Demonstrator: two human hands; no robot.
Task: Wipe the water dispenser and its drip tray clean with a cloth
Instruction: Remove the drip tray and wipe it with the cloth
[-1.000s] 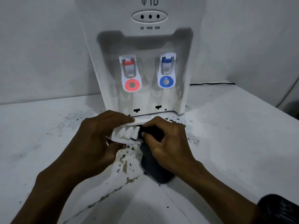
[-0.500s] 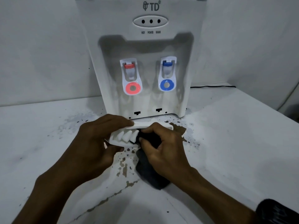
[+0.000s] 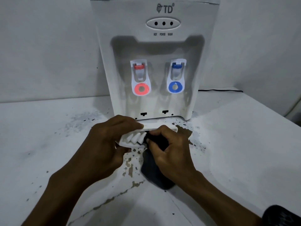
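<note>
Drip tray of white slotted plastic [image 3: 132, 139], off the white water dispenser [image 3: 156, 62], is being gripped by left-hand fingers [image 3: 130, 123] while right-hand fingers [image 3: 157, 130] are pinching a dark cloth [image 3: 154, 173] into its slots; next, probably, working along the remaining slats.

My right hand [image 3: 169, 149] covers most of the dark cloth [image 3: 156, 175] and the right part of the drip tray [image 3: 130, 139], so I can't see where cloth meets tray. My left hand [image 3: 104, 144] hides the tray's left end. The water dispenser [image 3: 156, 62] is cut off at the top edge, and its tiny labels under the lights blur.
</note>
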